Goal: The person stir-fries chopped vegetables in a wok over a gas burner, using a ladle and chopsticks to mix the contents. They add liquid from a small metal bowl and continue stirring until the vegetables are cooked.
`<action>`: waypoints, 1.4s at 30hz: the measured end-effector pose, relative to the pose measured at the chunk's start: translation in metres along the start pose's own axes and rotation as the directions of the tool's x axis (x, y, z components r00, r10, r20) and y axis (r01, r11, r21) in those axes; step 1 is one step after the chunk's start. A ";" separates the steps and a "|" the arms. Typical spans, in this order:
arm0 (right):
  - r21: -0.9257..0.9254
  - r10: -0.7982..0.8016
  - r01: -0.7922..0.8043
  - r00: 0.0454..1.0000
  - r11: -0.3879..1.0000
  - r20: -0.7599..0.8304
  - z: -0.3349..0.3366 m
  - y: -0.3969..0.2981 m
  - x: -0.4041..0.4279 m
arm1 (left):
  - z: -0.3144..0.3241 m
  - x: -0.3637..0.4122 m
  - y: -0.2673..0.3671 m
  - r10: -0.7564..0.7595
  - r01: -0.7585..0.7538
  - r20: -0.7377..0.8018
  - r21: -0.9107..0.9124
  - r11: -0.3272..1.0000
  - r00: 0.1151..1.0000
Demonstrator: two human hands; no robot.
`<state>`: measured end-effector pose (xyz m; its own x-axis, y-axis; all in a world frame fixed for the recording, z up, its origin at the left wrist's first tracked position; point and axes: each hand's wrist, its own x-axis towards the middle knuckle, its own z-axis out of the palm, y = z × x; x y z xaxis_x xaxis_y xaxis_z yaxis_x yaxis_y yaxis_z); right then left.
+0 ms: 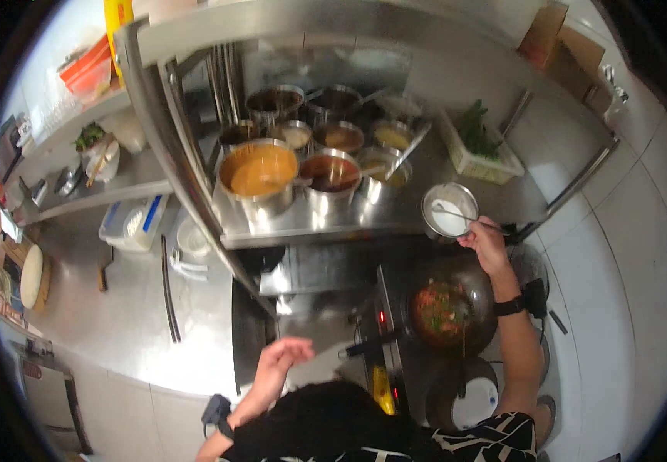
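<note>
My right hand (pixel 486 239) grips the handle of a metal spoon (pixel 460 214). The spoon's bowl rests in white granular seasoning (pixel 451 218) inside a round stainless-steel container (pixel 425 209) at the front right of the steel shelf. Below my right forearm sits a dark wok (pixel 482 291). Chopped red and green food (pixel 438 312) lies in it, with a long-handled utensil (pixel 464 341) leaning across. My left hand (pixel 283 361) hangs in the air near the wok's black handle (pixel 371 345), holding nothing, its fingers slightly blurred and loosely apart.
Several steel pots of sauce, one orange (pixel 258 173), crowd the shelf (pixel 287 237). Leafy greens fill a white basket (pixel 486 167). On the left counter (pixel 131 312) lie chopsticks (pixel 169 289), a cleaver (pixel 103 268) and a plastic tub (pixel 131 225). A white plate (pixel 475 401) sits near my right elbow.
</note>
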<state>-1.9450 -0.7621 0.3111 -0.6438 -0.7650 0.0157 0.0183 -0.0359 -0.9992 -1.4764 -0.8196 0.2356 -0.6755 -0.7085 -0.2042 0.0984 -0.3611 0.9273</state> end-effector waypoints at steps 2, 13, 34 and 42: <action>-0.007 0.016 -0.015 0.997 1.000 0.080 0.018 -0.011 -0.052 | 0.015 0.013 0.012 0.047 -0.052 0.106 0.046 0.998 0.993; -0.033 -0.001 0.009 0.973 0.999 0.231 0.160 0.017 -0.227 | 0.018 0.005 0.001 -0.118 0.212 0.245 -0.402 0.891 0.962; 0.160 -0.098 0.077 0.987 0.984 0.130 0.185 0.049 -0.255 | -0.004 -0.013 -0.011 0.225 -0.240 -0.085 -0.327 0.914 0.971; 0.464 0.083 -0.011 0.988 0.886 -0.134 0.122 0.050 -0.243 | 0.020 0.014 -0.026 -0.105 0.086 -0.017 -0.442 0.893 0.994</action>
<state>-1.6943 -0.6566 0.2618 -0.7367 -0.6724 -0.0721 0.3782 -0.3214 -0.8681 -1.5025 -0.8078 0.2146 -0.6695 -0.6772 -0.3054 0.3527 -0.6516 0.6716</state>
